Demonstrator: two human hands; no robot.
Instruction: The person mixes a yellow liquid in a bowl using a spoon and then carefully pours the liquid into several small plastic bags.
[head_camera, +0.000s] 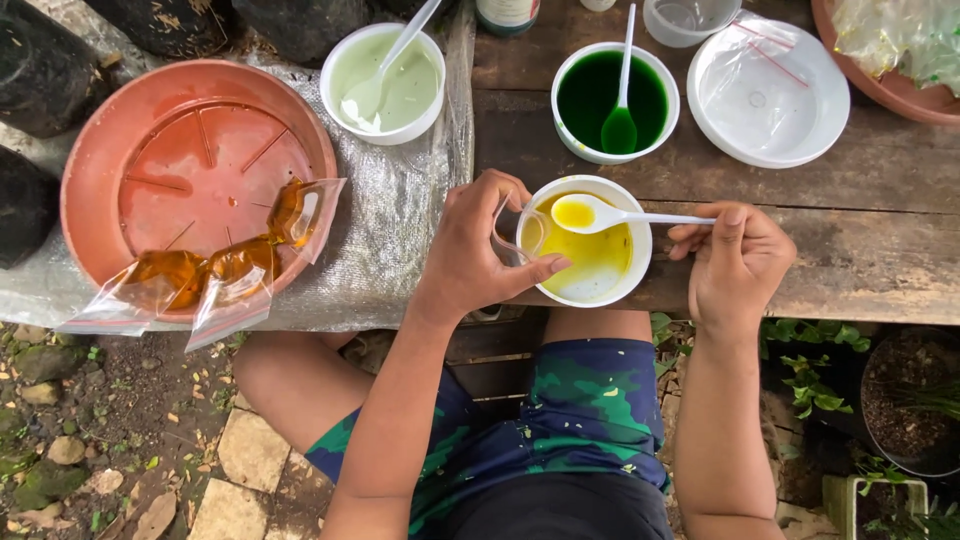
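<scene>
Over the yellow bowl (600, 262) at the near edge of the wooden table (860, 230), right hand (735, 262) pinches the handle of a white spoon (615, 214) loaded with yellow liquid. Left hand (478, 250) closed on a small clear bag (522, 236), held open at the bowl's left rim. Beyond the yellow bowl: green bowl (612, 100) with a spoon standing in it. Right of that, empty white plate (768, 92) with clear bags. Far left of the yellow bowl: pale green bowl (383, 82), then red tray (195, 170) holding filled orange bags (215, 268) on plastic sheeting (390, 230).
</scene>
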